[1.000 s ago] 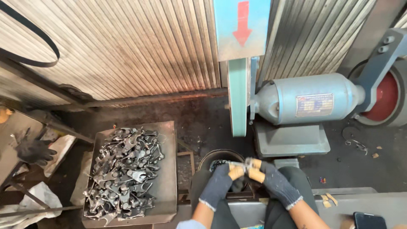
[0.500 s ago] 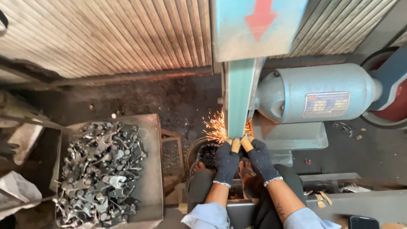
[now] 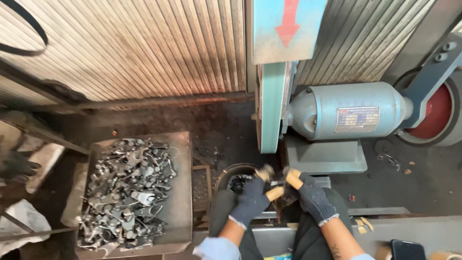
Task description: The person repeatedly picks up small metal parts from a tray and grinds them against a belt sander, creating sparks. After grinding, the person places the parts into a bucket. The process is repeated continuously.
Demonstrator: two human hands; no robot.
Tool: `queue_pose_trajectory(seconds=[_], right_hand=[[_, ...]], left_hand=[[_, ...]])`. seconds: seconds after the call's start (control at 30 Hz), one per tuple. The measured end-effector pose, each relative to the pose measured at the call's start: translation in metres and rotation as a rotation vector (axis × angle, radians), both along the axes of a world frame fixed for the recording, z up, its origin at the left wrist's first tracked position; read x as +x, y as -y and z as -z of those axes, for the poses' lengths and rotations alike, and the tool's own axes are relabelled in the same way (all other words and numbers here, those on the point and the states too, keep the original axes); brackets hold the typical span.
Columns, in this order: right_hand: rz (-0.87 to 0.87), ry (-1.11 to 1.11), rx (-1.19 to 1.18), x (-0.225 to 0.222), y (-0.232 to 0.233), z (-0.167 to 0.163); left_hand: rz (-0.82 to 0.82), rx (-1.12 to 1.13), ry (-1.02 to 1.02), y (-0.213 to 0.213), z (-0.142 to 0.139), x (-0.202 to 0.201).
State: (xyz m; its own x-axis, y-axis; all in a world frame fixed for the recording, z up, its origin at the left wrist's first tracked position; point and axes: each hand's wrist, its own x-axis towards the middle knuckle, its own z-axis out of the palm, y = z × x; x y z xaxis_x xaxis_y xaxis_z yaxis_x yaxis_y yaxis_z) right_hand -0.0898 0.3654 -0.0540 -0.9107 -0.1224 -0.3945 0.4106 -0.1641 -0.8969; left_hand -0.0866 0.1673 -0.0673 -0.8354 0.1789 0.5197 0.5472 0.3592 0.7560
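My left hand [image 3: 252,200] and my right hand [image 3: 308,192] wear dark knit gloves with tan fingertip guards. Together they pinch a small dark metal part [image 3: 279,185] between them, held just below and in front of the green sanding belt [image 3: 272,106] of the grinder. The part is apart from the belt and no sparks show. A round dark bucket [image 3: 238,179] with metal pieces in it sits right under my left hand.
The blue-grey motor [image 3: 346,111] sits right of the belt on a grey base. A metal tray [image 3: 182,192] heaped with several forged metal parts lies at the lower left. A corrugated metal wall [image 3: 144,48] stands behind. A dark phone [image 3: 406,249] lies at the lower right.
Half a second ago the part was pressed to the belt with sparks flying. Both hands have since drawn it back down and away from the belt, and the sparks have stopped.
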Motion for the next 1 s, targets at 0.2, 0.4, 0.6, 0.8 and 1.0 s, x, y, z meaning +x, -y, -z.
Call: queue_pose_trajectory(seconds=[0.2, 0.4, 0.6, 0.8, 1.0], right_hand=[[-0.244, -0.086, 0.19, 0.015, -0.006, -0.005], [-0.037, -0.251, 0.409, -0.024, 0.015, -0.006], [0.056, 0.029, 0.22, -0.057, 0.046, 0.008], [0.094, 0.12, 0.088, -0.06, 0.04, 0.017], [0.092, -0.097, 0.212, -0.055, 0.033, 0.019]], left_hand=[[0.06, 0.242, 0.974, 0.009, -0.015, 0.022], [0.103, 0.349, 0.592, -0.003, -0.017, -0.03], [-0.283, 0.16, 0.588, -0.011, 0.019, -0.056], [-0.323, 0.287, 0.462, -0.033, 0.043, -0.058], [-0.379, 0.077, 0.601, -0.046, 0.044, -0.057]])
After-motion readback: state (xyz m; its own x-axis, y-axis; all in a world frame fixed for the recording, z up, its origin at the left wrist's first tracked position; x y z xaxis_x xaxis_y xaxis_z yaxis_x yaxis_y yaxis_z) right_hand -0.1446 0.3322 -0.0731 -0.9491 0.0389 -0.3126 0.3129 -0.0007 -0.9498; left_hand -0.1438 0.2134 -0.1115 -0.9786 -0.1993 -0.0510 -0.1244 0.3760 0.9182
